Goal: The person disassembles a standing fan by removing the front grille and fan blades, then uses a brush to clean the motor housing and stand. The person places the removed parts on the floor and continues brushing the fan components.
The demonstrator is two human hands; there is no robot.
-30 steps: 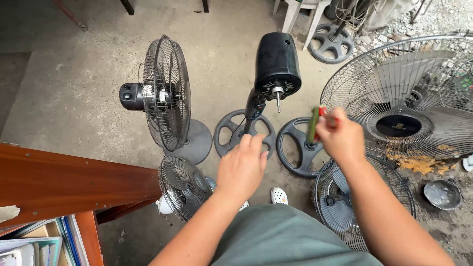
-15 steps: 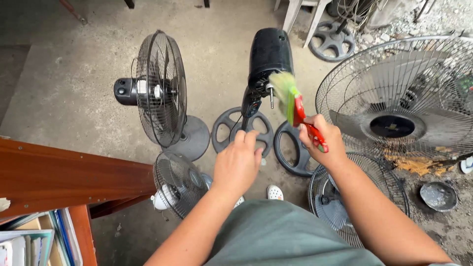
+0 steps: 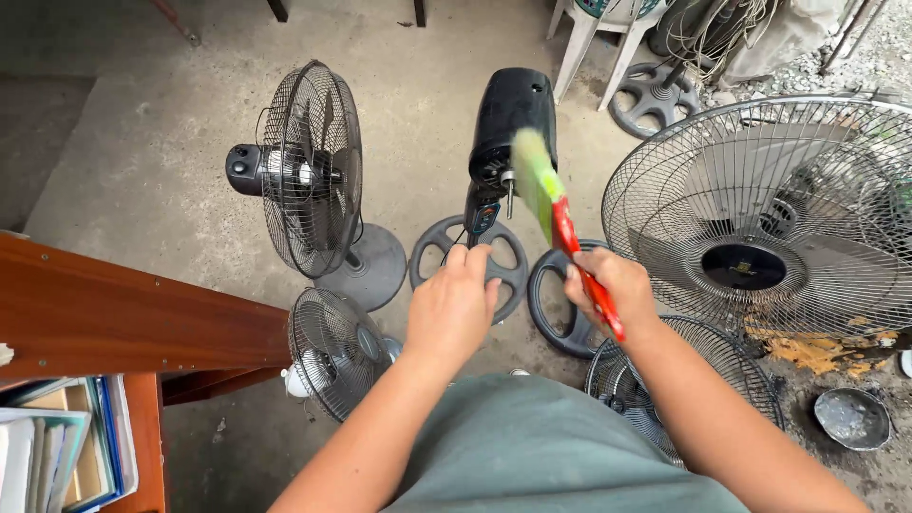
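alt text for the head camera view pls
A person's right hand holds a red-handled brush with green bristles against a bare black fan motor on a stand, while the left hand grips the stand. Caged fans and loose grilles surround it on concrete.

The right hand (image 3: 608, 285) swung the brush (image 3: 560, 214) up; its green hairs now touch the black fan motor (image 3: 513, 114)

Right hand (image 3: 608, 285) grips a red-handled brush with green bristles (image 3: 556, 214), bristles against the black, bladeless fan motor housing (image 3: 513, 119). Left hand (image 3: 454, 302) closes on the black fan stand (image 3: 475, 223) below. A caged black pedestal fan (image 3: 309, 166) stands left, a large bare wire fan guard (image 3: 769, 204) right
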